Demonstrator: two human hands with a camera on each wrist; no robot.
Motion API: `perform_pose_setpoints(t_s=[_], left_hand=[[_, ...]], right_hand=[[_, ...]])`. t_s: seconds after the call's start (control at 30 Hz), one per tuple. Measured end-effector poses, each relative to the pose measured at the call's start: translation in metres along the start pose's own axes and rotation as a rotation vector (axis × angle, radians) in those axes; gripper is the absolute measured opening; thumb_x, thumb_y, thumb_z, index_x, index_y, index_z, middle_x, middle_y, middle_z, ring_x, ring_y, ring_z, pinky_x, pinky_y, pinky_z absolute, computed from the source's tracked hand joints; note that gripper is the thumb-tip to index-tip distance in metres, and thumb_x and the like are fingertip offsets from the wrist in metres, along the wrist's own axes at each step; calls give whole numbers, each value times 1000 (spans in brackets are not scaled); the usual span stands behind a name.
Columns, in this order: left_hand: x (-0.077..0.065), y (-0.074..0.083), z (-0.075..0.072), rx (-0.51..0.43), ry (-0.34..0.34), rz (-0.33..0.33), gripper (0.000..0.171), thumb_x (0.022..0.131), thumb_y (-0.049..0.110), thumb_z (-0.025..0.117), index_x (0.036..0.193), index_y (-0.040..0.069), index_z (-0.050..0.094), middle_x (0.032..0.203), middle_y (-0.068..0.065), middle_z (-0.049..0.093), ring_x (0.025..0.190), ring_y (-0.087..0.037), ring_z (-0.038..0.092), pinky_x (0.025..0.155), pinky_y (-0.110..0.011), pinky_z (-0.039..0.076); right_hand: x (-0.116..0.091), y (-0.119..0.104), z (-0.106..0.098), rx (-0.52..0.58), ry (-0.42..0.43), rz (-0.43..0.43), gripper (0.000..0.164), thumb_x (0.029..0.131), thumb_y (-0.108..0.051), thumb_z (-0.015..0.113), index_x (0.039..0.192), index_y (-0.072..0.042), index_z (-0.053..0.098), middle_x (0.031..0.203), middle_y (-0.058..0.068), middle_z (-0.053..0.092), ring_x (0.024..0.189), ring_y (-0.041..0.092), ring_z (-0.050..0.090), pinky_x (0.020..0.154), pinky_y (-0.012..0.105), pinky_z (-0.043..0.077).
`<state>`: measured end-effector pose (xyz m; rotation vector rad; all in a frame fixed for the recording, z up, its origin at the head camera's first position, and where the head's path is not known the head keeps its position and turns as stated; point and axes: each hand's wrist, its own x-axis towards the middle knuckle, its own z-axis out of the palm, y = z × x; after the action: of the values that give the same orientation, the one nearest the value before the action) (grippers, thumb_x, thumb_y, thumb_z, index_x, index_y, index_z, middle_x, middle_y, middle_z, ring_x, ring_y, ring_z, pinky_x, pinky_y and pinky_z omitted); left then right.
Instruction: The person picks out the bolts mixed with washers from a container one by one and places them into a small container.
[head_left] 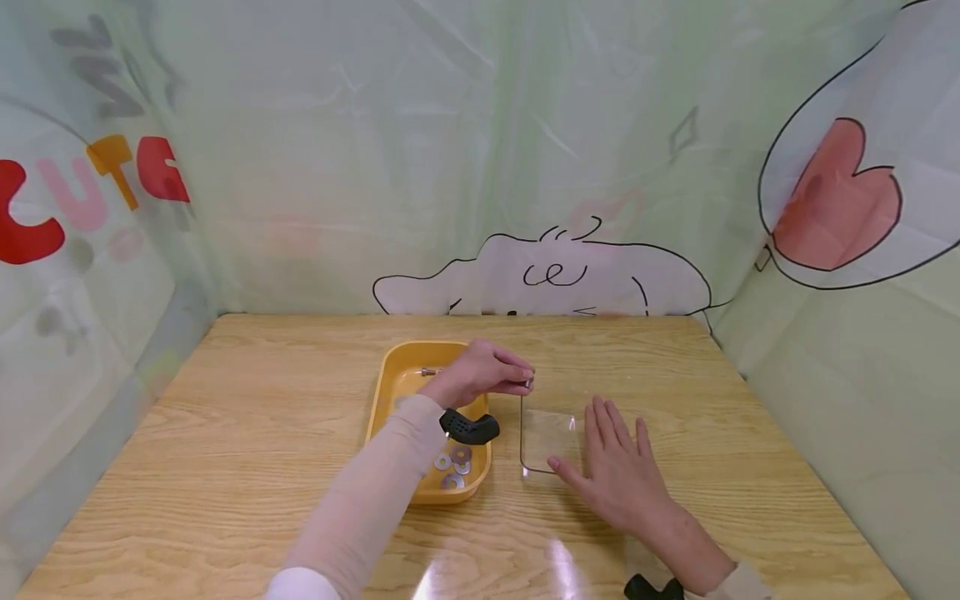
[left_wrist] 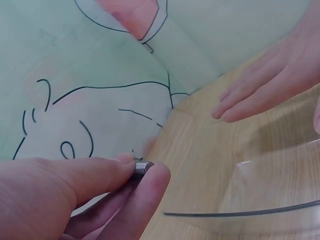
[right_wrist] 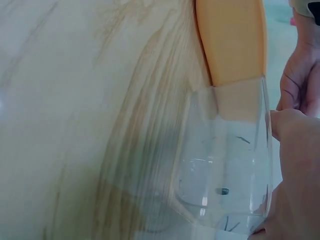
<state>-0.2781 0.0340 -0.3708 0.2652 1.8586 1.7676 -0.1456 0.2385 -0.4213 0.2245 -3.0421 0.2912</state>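
My left hand [head_left: 483, 371] pinches a small metal bolt [left_wrist: 143, 167] between thumb and fingers; its threaded end pokes out past the fingertips. It is held above the far left corner of a clear plastic box [right_wrist: 225, 165]. Along the box's right side lies my right hand [head_left: 622, 475], fingers straight and spread. The right thumb is at the near rim of the box. Left of the box stands a yellow tray [head_left: 377, 408], partly covered by the left forearm.
Several flat washers [head_left: 452, 481] lie in the near end of the tray, and another bolt [head_left: 428, 372] in its far end. A wooden table [head_left: 262, 417] carries everything. Printed curtains [head_left: 337, 167] enclose its back and sides.
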Motion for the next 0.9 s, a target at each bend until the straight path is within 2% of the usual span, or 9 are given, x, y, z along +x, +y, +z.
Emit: perform_pose_setpoints(t_s=[0.27,0.47,0.67,0.9], left_hand=[[3,-3,9,76,5,-2,15,93,5,66,104,-1,75,98,-15,75,81,-15,74,90,-38,60],[6,-5,17,84,-7,-20,15,93,5,67,103,-2,74,98,-16,74,82,-17,74,98,-46,55],[11,-6,24,97,-1,-29,14,93,4,67,103,-3,74,100,-19,74,81,-18,75,98,-46,55],[15,-9,28,159,5,-15,15,93,4,66,104,-3,74,100,-16,74,86,-23,76,94,-44,58]], right_hand=[[0,0,4,5,-5,5,94,97,-64,45,154,7,19,164,23,11,152,43,13,119,71,6],[-1,1,6,0,3,9,94,97,-63,45,154,7,20,164,23,12,152,42,15,119,70,7],[-2,0,6,5,2,7,93,97,-63,44,154,7,20,164,23,12,152,42,14,120,69,7],[-2,0,6,5,-6,19,96,97,-68,39,154,6,19,164,23,13,152,41,14,120,69,7]])
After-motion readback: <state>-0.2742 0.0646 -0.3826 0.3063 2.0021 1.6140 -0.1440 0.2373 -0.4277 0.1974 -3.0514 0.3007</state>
